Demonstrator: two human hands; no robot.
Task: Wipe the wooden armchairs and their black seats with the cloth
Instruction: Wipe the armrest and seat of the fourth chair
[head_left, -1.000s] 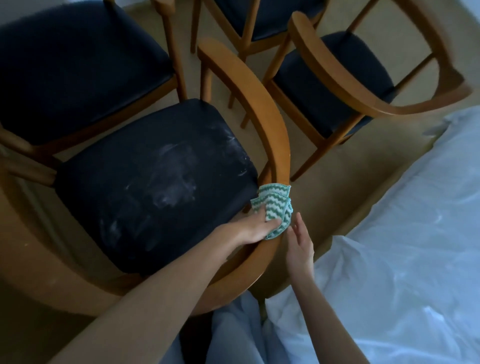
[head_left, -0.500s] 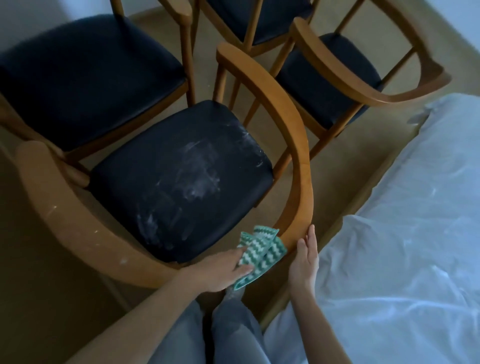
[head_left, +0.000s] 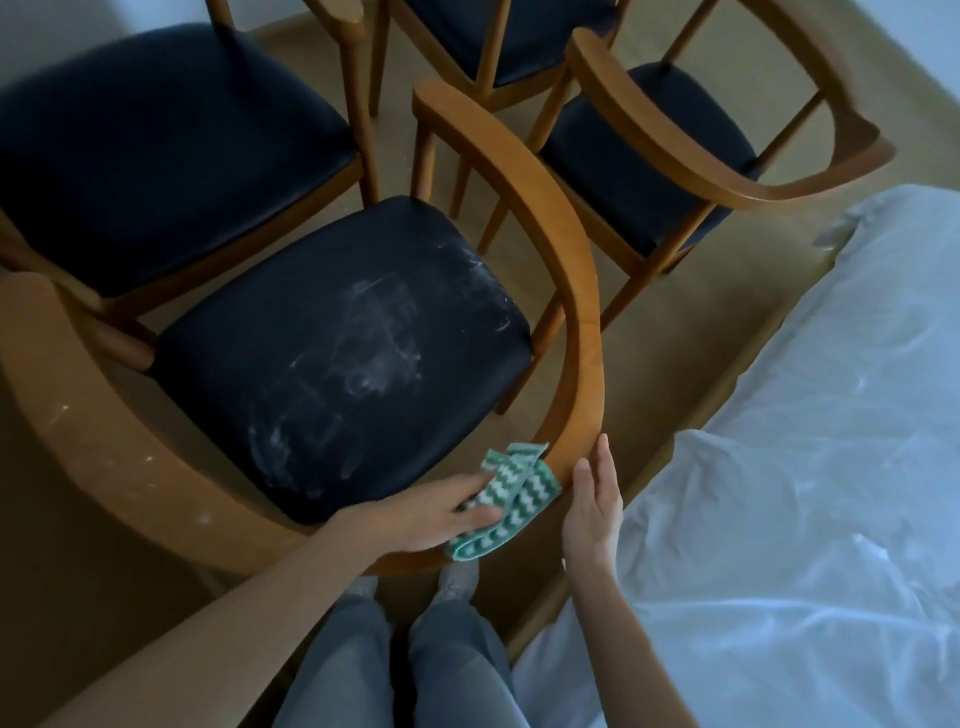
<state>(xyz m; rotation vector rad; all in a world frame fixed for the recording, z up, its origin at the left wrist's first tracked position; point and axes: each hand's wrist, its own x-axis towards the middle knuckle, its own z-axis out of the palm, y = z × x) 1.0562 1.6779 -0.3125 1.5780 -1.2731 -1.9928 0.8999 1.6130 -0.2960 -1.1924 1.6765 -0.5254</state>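
Note:
A wooden armchair's curved back rail (head_left: 571, 270) arcs around its black seat (head_left: 332, 353), which carries pale dusty smears. My left hand (head_left: 421, 514) presses a green and white zigzag cloth (head_left: 506, 493) onto the rail's near bend, fingers laid over the cloth. My right hand (head_left: 595, 499) rests against the rail's outer side just right of the cloth, fingers straight and upright.
Three more wooden armchairs with black seats stand close behind: one at the left (head_left: 145, 145), one at the top (head_left: 498, 36), one at the right (head_left: 654, 150). A bed under a white plastic sheet (head_left: 805, 467) fills the right side. My legs (head_left: 395, 665) stand behind the rail.
My left hand has slid the cloth along the rail from the side toward the near bend. The right hand stays beside it. The view has pulled back.

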